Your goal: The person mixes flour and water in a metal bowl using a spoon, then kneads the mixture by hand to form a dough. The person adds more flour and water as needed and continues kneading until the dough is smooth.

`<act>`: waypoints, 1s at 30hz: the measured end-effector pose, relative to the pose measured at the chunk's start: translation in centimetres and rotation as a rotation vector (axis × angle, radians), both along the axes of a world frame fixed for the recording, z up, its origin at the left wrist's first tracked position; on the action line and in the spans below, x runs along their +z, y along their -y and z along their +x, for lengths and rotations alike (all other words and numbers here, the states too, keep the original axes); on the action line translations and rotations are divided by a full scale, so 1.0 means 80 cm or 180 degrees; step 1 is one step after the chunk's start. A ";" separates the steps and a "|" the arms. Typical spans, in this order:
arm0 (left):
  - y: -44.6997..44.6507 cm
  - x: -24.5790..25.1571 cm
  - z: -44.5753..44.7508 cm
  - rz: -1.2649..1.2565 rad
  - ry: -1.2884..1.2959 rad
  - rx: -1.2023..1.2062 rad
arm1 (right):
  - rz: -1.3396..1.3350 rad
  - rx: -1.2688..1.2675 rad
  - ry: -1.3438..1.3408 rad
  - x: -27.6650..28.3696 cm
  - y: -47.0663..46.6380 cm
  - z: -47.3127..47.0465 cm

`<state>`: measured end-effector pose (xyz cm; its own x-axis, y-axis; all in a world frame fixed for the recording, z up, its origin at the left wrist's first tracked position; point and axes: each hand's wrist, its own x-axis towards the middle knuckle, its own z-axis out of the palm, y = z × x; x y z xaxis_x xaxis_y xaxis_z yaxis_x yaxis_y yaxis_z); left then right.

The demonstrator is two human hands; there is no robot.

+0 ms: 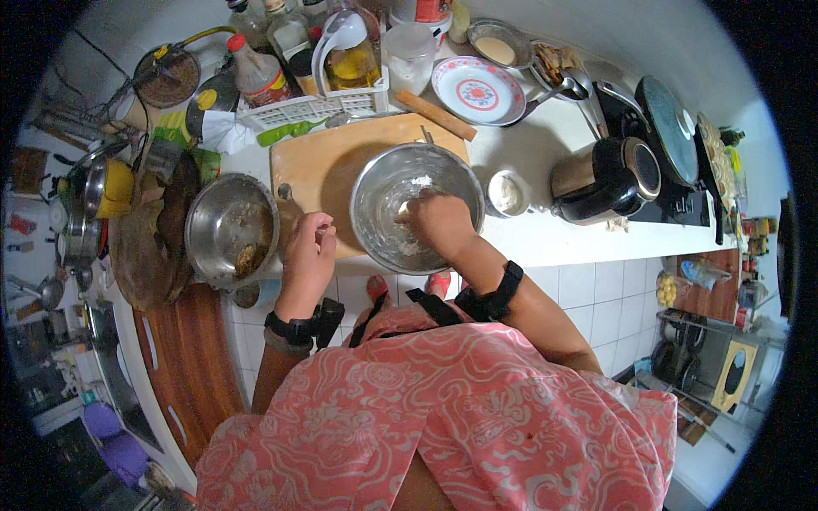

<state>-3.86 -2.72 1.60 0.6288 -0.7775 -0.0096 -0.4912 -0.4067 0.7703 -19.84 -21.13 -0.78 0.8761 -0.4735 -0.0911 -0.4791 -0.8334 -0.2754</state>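
Note:
A steel mixing bowl (374, 223) with white flour-like powder on its inside stands on a wooden cutting board (307, 153), reaching over the counter's front edge. My right hand (441, 220) is down inside this bowl, its fingertips at something pale; whether they grip it is hidden. Left of the bowl, my left hand (310, 246) is raised with bent fingers around the end of what seems a thin metal handle; a spoon-like metal end (285, 191) lies above it on the board. A second steel bowl (223, 204) with brown filling-like remains stands beside my left hand.
A small metal bowl (508, 193) with white contents stands to the right, near a black and tan appliance (604, 182). Behind the board are a rolling pin (436, 115), a patterned plate (479, 91) and a white basket (319, 105) of bottles. A round wooden block (137, 255) sits far left.

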 end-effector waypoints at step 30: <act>0.011 -0.019 -0.015 0.0736 -0.2804 -0.0125 | 0.0422 0.0586 0.1137 0.077 0.116 0.085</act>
<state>-5.03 -3.58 0.09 0.2932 -0.7172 -0.6322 0.2196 -0.5930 0.7747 -13.01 -30.39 5.38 0.9325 -0.3108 0.1841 -0.1806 -0.8424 -0.5077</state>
